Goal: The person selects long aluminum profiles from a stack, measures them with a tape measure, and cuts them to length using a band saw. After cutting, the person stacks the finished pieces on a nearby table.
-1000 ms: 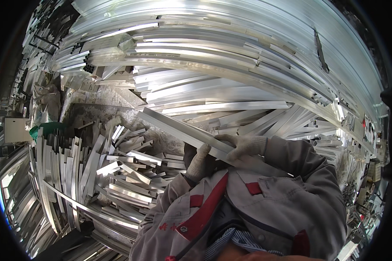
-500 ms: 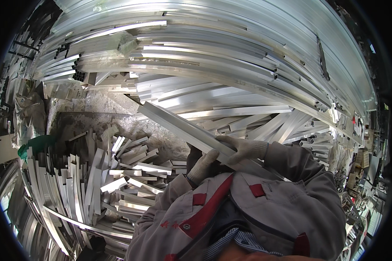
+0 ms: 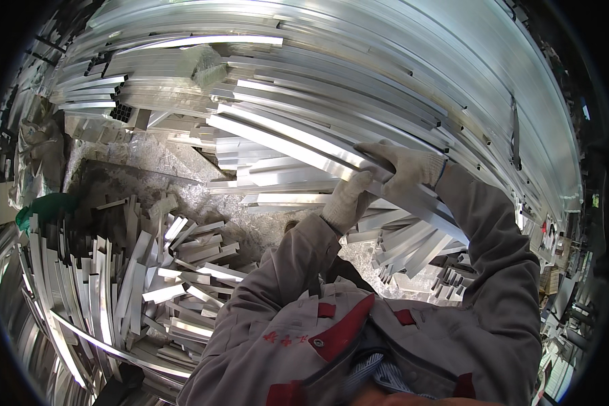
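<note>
Plainly, the broad stack of long metal lengths [image 3: 386, 74] lay side by side ahead of me, presumably to keep them aligned, while the heap of short offcuts [image 3: 166, 293] lay loosely at lower left. My aluminium profile [image 3: 277, 144] slanted over the stack's near side. My right hand [image 3: 409, 166] was closed on its far edge, my left hand [image 3: 348, 196] around its near edge, likely to steady its length.
</note>
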### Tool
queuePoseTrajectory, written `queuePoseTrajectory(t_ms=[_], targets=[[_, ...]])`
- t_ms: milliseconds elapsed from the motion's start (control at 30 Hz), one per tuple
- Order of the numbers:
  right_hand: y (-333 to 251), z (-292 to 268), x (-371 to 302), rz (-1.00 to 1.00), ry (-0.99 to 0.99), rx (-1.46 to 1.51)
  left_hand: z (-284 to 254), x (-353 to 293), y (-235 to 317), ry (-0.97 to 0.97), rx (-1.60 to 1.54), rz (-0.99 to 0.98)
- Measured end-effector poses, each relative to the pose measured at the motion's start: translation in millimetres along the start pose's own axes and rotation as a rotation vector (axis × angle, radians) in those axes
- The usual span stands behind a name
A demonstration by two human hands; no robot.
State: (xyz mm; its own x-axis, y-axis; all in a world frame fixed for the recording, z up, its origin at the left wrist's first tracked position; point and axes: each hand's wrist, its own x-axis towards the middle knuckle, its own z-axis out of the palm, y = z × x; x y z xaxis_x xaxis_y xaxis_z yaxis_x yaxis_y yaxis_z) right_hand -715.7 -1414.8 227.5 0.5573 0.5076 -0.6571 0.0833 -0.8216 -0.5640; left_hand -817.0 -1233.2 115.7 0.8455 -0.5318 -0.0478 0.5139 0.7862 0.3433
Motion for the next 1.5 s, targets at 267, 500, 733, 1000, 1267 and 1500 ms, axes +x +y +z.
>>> queuePoseTrajectory(t_ms=[267,500,733,1000,1267,1500], targets=[[60,-170,65,-0.089,0.047,0.134,-30,196,35,-0.045,0.064,0.120],[148,-176,183,0.319,0.222,-0.374,-105,240,49,0.738,1.132,0.094],[207,-146,209,0.268,0.546,-0.333,-164,224,71,0.680,1.236,0.079],[169,-8,150,0.072,0.988,-0.305,-184,214,64,0.618,1.281,0.079],[128,264,3,0.204,0.415,0.292,-198,211,63,0.537,1.232,0.125],[215,386,-142,0.587,0.273,0.591,-172,186,66,0.409,1.173,0.063]])
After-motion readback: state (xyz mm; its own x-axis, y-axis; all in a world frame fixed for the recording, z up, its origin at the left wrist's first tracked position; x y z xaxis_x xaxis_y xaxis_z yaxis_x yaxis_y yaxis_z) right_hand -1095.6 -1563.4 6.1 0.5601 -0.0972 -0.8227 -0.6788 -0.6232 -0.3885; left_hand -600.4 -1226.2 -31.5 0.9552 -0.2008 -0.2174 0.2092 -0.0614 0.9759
